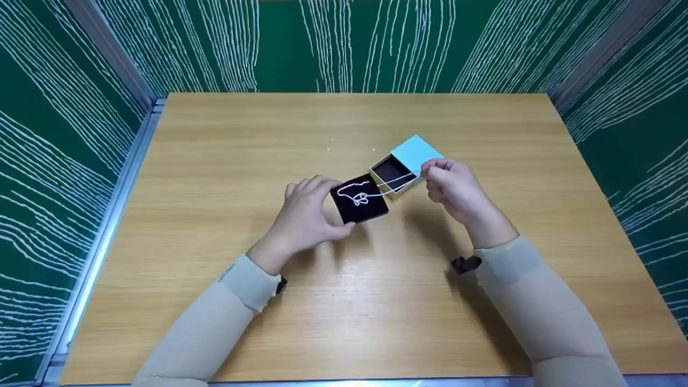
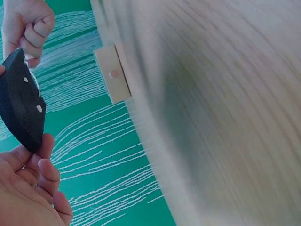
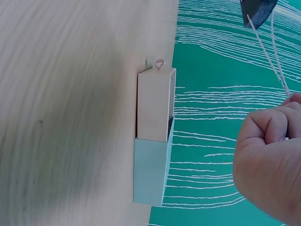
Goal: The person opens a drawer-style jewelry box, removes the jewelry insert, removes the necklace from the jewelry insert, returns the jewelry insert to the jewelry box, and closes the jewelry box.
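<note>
My left hand [image 1: 306, 217] grips a black square foam pad [image 1: 371, 210] by its edges, thumb on the near side and fingers on the far side. Seen from below in the left wrist view, the pad [image 2: 19, 106] is tilted and held above the table. A silver chain necklace [image 1: 360, 199] lies partly bunched on the pad's top. From there two strands stretch to my right hand [image 1: 454, 188], whose curled fingers pinch the chain. In the right wrist view the strands of the necklace [image 3: 264, 47] run taut between pad and fist.
Just beyond the pad, a small drawer box [image 1: 388, 167] with a dark inside sits half out of its light-blue sleeve [image 1: 416, 153]. A pull loop [image 3: 159, 63] shows on the drawer's end. Several tiny pale bits [image 1: 373, 149] lie on the wooden table [image 1: 242, 140]. Green walls with white lines surround it.
</note>
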The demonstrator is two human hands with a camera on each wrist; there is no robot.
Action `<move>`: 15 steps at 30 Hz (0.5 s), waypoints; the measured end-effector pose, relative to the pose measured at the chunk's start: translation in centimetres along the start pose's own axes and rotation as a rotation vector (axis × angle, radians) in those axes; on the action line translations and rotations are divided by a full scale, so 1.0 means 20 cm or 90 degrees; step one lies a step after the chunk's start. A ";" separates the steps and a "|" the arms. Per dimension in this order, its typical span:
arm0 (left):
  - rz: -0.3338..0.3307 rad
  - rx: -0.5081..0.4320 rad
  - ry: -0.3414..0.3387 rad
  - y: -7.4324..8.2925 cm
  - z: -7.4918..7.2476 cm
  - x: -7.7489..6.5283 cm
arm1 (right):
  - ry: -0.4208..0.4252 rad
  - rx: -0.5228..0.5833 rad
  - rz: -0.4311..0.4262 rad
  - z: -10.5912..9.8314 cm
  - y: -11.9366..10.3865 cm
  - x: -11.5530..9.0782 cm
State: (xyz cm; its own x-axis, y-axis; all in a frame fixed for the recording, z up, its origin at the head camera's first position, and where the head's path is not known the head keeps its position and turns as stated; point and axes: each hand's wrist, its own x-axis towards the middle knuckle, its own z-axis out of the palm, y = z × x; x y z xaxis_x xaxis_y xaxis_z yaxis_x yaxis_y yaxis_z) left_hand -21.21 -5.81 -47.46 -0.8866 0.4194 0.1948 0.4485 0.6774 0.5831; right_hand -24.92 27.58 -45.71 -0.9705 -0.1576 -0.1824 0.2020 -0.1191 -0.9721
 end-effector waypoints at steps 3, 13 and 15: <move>0.009 0.001 -0.006 0.00 -0.02 -0.01 | 0.001 0.004 -0.003 0.00 -0.01 0.00; 0.032 0.006 -0.012 -0.02 -0.05 -0.03 | 0.005 0.008 -0.010 0.01 -0.02 0.01; 0.034 0.007 -0.013 -0.02 -0.06 -0.04 | 0.006 0.014 -0.006 0.01 -0.01 0.01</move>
State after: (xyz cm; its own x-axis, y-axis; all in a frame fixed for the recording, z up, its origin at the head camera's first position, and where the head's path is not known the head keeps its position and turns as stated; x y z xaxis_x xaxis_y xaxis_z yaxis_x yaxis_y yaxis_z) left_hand -20.91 -7.18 -46.93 -0.8593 0.4666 0.2093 0.4959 0.6601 0.5643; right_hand -25.21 27.39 -45.57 -0.9735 -0.1465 -0.1753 0.1962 -0.1427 -0.9701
